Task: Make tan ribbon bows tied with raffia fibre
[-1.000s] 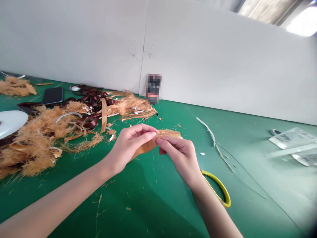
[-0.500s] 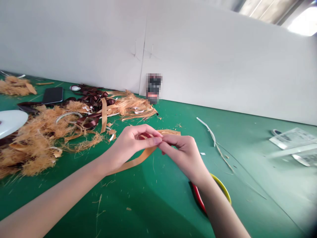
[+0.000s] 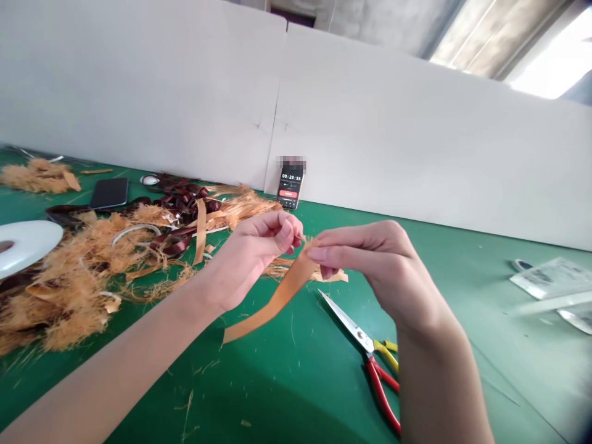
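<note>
Both hands are raised above a green table (image 3: 296,382). My left hand (image 3: 252,256) pinches the top end of an orange ribbon strip (image 3: 272,302), fingers curled closed. My right hand (image 3: 374,262) pinches the same strip's upper end between thumb and forefinger, right beside the left fingertips. The strip hangs down and to the left, its free end near the table. Under my right forearm, scissors (image 3: 365,345) with red and yellow handles lie on the table, blades pointing up-left.
A heap of frayed orange fibres (image 3: 69,277) and dark maroon ribbons (image 3: 180,197) covers the left of the table, beside a white tape roll (image 3: 25,240). A dark phone (image 3: 110,193) lies flat; another phone (image 3: 290,185) showing a timer leans on the white wall. Plastic packets (image 3: 550,280) lie far right.
Both hands lifted higher with the ribbon, and the right hand rose off the table, uncovering the scissors. The view tilted up slightly.
</note>
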Motion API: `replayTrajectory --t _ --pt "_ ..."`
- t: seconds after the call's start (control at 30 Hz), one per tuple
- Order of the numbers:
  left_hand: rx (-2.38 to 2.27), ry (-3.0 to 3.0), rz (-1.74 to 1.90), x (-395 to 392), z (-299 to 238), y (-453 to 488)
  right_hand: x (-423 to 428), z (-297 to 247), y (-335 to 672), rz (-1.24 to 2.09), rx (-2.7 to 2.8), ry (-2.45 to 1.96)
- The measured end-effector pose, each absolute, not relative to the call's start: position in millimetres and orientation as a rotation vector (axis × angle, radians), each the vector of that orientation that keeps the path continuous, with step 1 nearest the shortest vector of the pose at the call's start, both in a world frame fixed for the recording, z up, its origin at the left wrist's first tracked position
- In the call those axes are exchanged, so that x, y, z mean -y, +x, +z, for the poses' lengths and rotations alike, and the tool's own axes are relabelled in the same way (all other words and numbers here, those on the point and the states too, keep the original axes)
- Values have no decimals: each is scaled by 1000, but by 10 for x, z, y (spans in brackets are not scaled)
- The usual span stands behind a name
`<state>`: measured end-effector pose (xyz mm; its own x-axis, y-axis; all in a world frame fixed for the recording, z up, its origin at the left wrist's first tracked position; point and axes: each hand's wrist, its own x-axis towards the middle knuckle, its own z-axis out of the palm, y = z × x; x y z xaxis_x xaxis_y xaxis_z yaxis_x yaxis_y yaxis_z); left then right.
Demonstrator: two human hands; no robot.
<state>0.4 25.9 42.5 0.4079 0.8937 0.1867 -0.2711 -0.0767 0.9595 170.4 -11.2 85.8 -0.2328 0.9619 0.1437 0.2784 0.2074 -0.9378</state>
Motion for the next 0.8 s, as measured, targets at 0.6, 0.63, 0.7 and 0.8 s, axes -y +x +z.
replayTrajectory --t 0.6,0.63,0.7,0.8 --pt "-907 1707 916 -217 694 -226 133 893 1653 928 1803 -1281" --pt "-927 1715 914 -209 692 -225 128 889 1649 926 1816 -1282" --pt "-962 1707 945 -199 687 -223 120 883 1635 905 1813 -1268" --pt "-955 1617 998 -193 681 -209 123 878 1599 929 1752 -1228"
